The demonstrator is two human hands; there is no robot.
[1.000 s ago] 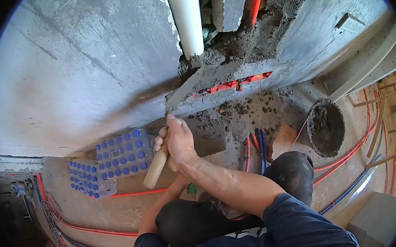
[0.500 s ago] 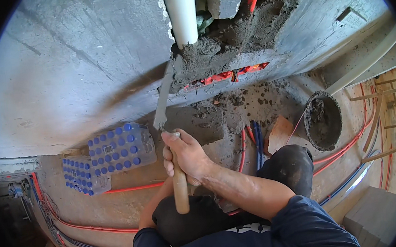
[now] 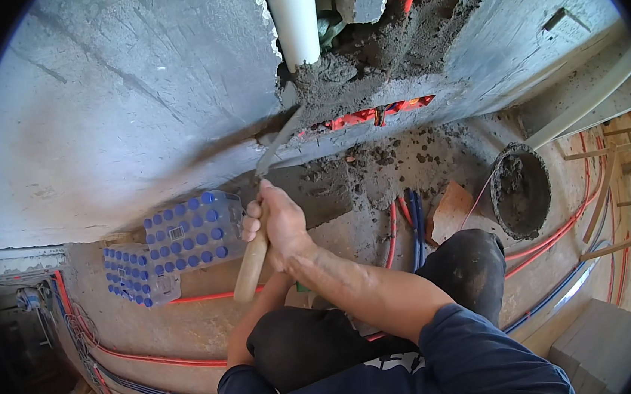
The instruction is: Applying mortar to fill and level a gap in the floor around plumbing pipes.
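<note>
My right hand (image 3: 281,219) is wrapped round the wooden handle of a trowel (image 3: 250,266). Its narrow, mortar-smeared blade points up and right, with the tip at the wet grey mortar (image 3: 329,94) on the wall. Just right of the tip, a row of red wall boxes (image 3: 357,118) is set in the mortar. A white pipe (image 3: 291,23) comes down into the broken opening above. My left forearm (image 3: 255,318) passes beneath my right one, which hides the left hand. A small bit of green shows beside it, too little to name.
A mortar-caked bucket (image 3: 494,200) stands at right, beside a broken orange-brown slab (image 3: 448,212). Shrink-wrapped bottles with blue caps (image 3: 187,234) stand at left. Red conduits (image 3: 161,362) and blue conduits (image 3: 417,225) cross the floor. A wooden frame (image 3: 614,178) is at far right.
My right hand has turned the trowel: its tip has swung right toward the red boxes and the handle's end has moved left and up. The view has shifted slightly.
</note>
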